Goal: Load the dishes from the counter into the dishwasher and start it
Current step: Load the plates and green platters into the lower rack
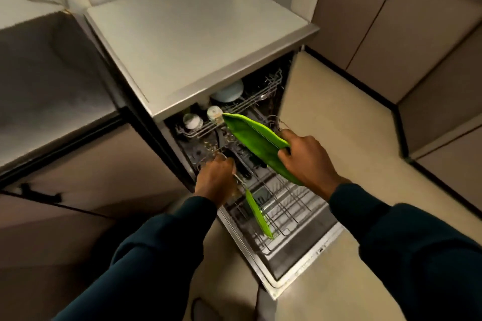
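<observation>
Two green plates: right hand [302, 156] grips one [255, 143]; left hand's [216, 180] grasp is hidden.

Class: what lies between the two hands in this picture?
In the head view, lower rack wires and dark cutlery lie between the left hand and the right hand, which holds a green plate.

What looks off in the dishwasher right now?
Crumb-like debris is scattered on the dishwasher floor under the upper rack; blur hides what it is. Otherwise normal: one green plate on edge in the lower rack, another green plate in the right hand.
</observation>
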